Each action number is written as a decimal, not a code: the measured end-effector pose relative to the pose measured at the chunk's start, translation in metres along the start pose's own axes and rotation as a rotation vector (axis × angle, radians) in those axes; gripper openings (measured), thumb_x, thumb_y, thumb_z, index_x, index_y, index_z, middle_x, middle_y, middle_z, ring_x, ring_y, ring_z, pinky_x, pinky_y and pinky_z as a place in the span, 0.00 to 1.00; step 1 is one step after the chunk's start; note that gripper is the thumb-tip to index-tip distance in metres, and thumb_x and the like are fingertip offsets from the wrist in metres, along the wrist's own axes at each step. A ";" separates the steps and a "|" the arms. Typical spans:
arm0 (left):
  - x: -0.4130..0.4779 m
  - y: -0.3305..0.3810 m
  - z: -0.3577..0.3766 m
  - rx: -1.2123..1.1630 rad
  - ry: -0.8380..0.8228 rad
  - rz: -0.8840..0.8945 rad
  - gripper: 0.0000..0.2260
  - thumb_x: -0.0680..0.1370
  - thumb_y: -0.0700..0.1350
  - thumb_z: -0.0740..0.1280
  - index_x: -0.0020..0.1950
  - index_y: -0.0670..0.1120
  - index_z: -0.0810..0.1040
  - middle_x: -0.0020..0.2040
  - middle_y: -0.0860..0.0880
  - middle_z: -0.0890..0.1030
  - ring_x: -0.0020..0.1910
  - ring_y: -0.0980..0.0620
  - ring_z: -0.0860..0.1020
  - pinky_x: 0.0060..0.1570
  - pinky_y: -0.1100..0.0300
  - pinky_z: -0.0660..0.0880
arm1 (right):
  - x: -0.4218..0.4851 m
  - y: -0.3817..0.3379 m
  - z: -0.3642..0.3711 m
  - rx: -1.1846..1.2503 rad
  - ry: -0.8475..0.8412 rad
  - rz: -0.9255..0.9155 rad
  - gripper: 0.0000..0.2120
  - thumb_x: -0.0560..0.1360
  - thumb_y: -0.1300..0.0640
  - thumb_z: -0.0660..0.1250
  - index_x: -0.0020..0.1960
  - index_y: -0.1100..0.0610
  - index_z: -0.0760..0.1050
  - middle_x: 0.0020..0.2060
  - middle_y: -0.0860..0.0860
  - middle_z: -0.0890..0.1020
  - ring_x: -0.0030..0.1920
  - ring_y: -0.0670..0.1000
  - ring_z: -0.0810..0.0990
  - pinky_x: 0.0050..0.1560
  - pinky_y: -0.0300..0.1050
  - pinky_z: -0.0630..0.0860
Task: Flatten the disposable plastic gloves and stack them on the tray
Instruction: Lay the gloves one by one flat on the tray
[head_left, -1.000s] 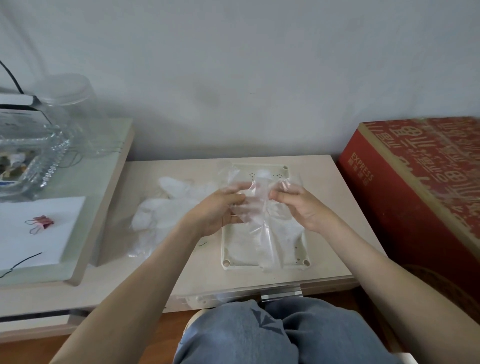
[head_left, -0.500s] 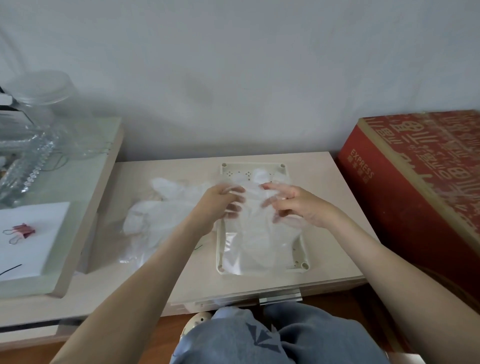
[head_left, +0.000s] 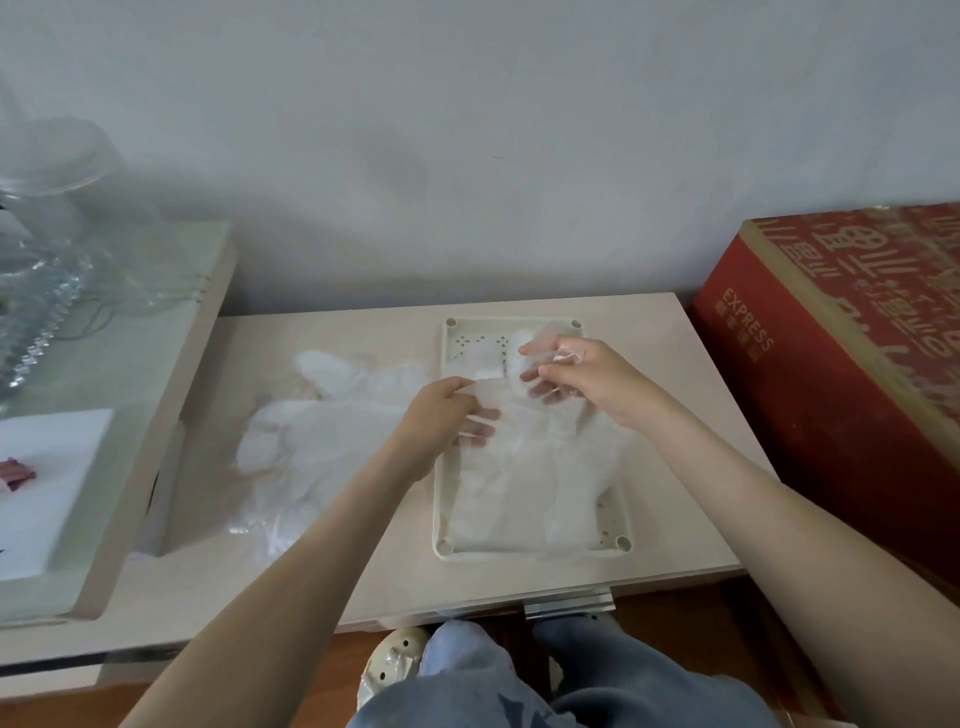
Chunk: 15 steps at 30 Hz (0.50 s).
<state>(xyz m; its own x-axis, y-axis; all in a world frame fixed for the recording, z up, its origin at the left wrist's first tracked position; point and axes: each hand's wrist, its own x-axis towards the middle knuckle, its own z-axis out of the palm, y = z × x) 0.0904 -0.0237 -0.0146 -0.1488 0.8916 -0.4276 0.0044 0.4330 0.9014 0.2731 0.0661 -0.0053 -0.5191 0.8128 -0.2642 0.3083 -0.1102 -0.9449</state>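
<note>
A clear disposable plastic glove (head_left: 540, 467) lies spread over a cream rectangular tray (head_left: 440, 519). Its wide cuff end is toward the person and its finger end toward the wall. The film covers most of the tray and spills a little past the right rim.

The person's left hand (head_left: 441, 415) pinches the glove's left edge, thumb on top and fingers curled beneath, showing through the film. The right hand (head_left: 587, 374) grasps the glove's far end near the back of the tray, its fingertips curled round the plastic.

Just left of the tray, a loose pile of gloves (head_left: 322, 431), crumpled and whitish, rests on the same pale low table (head_left: 675, 493). A red cardboard box (head_left: 831, 364) printed with EXPRESS stands close by the table's right side.

On the left, a higher glass-topped side table (head_left: 130, 374) carries a clear lidded jar (head_left: 62, 171), a white sheet of paper (head_left: 47, 493) and a blurred red clip (head_left: 15, 467) at the picture's edge. Knees in blue jeans (head_left: 493, 686) show at the bottom.
</note>
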 end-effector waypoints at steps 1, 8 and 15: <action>0.001 -0.001 0.000 0.018 0.018 0.006 0.10 0.80 0.37 0.56 0.49 0.43 0.77 0.44 0.44 0.83 0.35 0.49 0.81 0.37 0.59 0.79 | 0.004 0.000 0.001 -0.040 0.026 0.002 0.13 0.79 0.66 0.61 0.60 0.57 0.76 0.46 0.52 0.84 0.40 0.49 0.83 0.46 0.45 0.76; 0.010 -0.008 -0.007 0.255 0.179 0.048 0.14 0.82 0.46 0.56 0.48 0.42 0.79 0.42 0.46 0.82 0.36 0.49 0.78 0.42 0.55 0.76 | 0.026 -0.001 0.012 -0.230 0.066 -0.010 0.10 0.77 0.67 0.61 0.52 0.56 0.77 0.37 0.48 0.82 0.31 0.48 0.81 0.33 0.38 0.72; 0.016 -0.022 -0.006 0.698 0.561 0.358 0.17 0.77 0.40 0.63 0.65 0.37 0.69 0.57 0.40 0.73 0.58 0.40 0.70 0.58 0.55 0.63 | 0.044 0.008 0.021 -0.427 0.103 -0.004 0.12 0.74 0.68 0.61 0.45 0.53 0.77 0.41 0.50 0.84 0.27 0.47 0.79 0.32 0.36 0.73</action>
<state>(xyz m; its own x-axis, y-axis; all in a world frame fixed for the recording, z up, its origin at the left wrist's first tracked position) 0.0823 -0.0194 -0.0408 -0.4746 0.8715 0.1234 0.7018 0.2901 0.6506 0.2362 0.0894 -0.0286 -0.4456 0.8679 -0.2198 0.6197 0.1218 -0.7753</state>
